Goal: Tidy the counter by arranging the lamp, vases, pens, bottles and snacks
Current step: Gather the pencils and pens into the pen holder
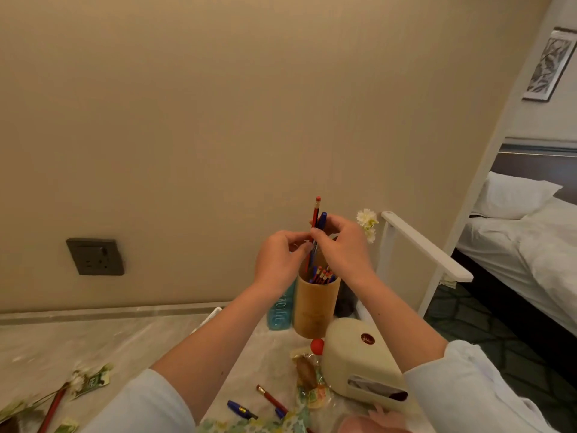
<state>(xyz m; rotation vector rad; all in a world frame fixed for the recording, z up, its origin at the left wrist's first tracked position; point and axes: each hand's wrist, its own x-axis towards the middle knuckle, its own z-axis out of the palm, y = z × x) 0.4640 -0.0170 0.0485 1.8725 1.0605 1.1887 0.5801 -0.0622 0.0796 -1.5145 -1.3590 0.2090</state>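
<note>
left hand (278, 260), right hand (342, 248): hold red pencil (316, 210), blue pen (322, 218) | above pen cup (315, 307)

Beige wall (218, 120), grey socket (95, 256), bed (524, 245) right.

Matt wooden pen holder (316, 304); glossy marbled counter (93, 342); smooth plastic cream lamp (359, 354).
</note>
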